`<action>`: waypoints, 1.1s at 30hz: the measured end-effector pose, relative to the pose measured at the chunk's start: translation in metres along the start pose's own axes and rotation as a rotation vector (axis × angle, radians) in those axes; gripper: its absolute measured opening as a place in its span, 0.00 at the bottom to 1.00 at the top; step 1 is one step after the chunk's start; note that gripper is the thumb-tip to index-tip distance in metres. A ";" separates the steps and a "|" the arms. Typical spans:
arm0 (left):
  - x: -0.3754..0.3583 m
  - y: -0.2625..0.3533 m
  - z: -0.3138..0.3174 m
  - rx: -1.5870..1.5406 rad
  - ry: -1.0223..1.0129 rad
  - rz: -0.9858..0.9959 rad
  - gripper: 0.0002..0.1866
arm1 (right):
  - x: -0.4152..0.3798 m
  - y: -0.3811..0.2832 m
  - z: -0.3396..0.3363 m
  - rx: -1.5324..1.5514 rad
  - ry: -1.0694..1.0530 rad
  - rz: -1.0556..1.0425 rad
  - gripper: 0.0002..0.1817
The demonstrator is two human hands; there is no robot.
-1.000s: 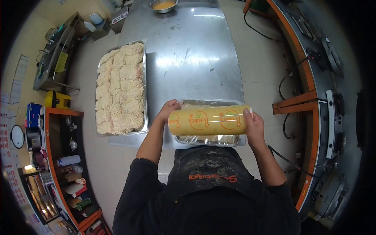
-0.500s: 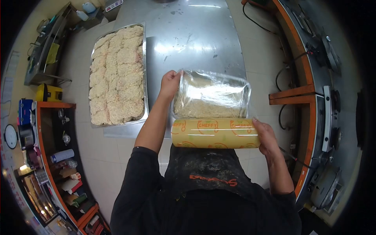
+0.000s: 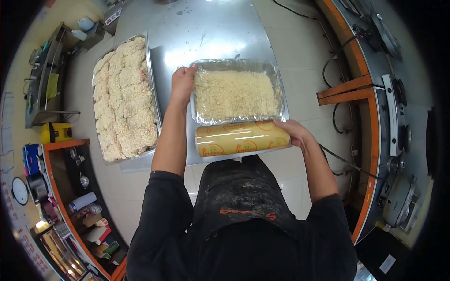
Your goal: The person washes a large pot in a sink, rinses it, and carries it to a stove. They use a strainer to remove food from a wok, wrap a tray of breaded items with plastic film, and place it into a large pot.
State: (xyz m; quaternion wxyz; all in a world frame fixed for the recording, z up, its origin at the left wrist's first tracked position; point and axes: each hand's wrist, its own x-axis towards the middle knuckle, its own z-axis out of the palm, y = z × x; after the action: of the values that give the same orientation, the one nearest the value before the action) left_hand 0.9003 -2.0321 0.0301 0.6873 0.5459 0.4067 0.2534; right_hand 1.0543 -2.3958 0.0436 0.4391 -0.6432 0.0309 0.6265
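A metal tray of pale breadcrumbs stands on the steel table in front of me, with clear cling film stretched across its top. At the tray's far left corner, my left hand is closed with the film's edge pinched in its fingers. A thick yellow roll of cling film with orange print lies along the tray's near side. My right hand grips the roll's right end, thumb on top. To the left sits a bigger metal tray filled with rows of breaded pieces.
The steel table runs away from me, its near edge just below the roll. On the left is an orange-framed shelf with assorted items. Gas burners and a black hose are at the right.
The film has come down from a raised, slanted sheet to lie over the tray. Both hands and the roll have moved forward and left in view, and the roll has lowered beside the tray.
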 end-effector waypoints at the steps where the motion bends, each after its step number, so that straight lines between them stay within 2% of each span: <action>1: -0.001 0.006 -0.002 -0.043 -0.011 -0.013 0.16 | 0.003 -0.008 -0.002 -0.023 0.018 -0.003 0.38; 3: -0.004 0.016 -0.007 -0.036 -0.032 -0.043 0.15 | 0.003 -0.019 -0.001 -0.186 0.093 -0.020 0.43; 6: -0.014 0.017 -0.014 -0.023 -0.031 -0.049 0.14 | -0.003 -0.034 -0.010 -0.463 0.093 -0.049 0.51; 7: -0.011 0.014 -0.021 0.012 -0.051 -0.062 0.13 | -0.001 -0.040 -0.010 -0.395 0.127 -0.168 0.51; 9: -0.015 0.010 -0.022 -0.110 -0.035 -0.077 0.13 | 0.012 -0.043 -0.007 -0.252 0.184 -0.395 0.52; 12: -0.017 0.015 -0.019 -0.213 -0.026 -0.072 0.13 | 0.062 -0.069 -0.022 -0.313 0.332 -0.480 0.46; 15: -0.013 0.019 -0.019 -0.218 0.010 -0.073 0.14 | 0.056 -0.101 -0.001 0.042 -0.113 -0.512 0.42; 18: 0.000 0.026 -0.016 -0.183 0.037 -0.096 0.12 | 0.070 -0.133 -0.003 0.142 -0.278 -0.386 0.42; 21: 0.024 0.048 -0.014 -0.245 0.077 -0.144 0.12 | 0.093 -0.173 0.009 0.063 -0.059 -0.348 0.42; 22: 0.035 0.063 -0.013 -0.282 0.092 -0.160 0.14 | 0.102 -0.193 0.011 0.004 -0.029 -0.400 0.42; 23: 0.046 0.077 -0.017 -0.300 0.070 -0.120 0.17 | 0.112 -0.215 0.012 -0.052 0.002 -0.445 0.42; 26: 0.098 0.127 -0.036 -0.084 0.270 0.047 0.18 | 0.130 -0.296 0.017 -0.149 0.084 -0.583 0.42; 28: 0.084 0.200 -0.031 -0.113 0.146 0.168 0.18 | 0.059 -0.339 0.038 -0.077 -0.008 -0.733 0.39; 30: 0.045 0.261 -0.022 -0.101 0.095 0.230 0.18 | -0.014 -0.356 0.054 -0.003 -0.150 -0.770 0.34; 32: -0.011 0.288 -0.010 -0.093 0.072 0.259 0.19 | -0.056 -0.336 0.056 -0.010 -0.109 -0.741 0.32; 33: -0.026 0.275 -0.011 -0.050 0.085 0.211 0.18 | -0.071 -0.320 0.055 -0.013 -0.089 -0.727 0.32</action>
State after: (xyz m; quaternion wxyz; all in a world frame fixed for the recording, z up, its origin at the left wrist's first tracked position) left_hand 0.9033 -1.9708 0.2998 0.6523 0.5572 0.3693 0.3573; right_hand 1.1856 -2.2032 0.2809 0.6301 -0.5868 -0.2230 0.4571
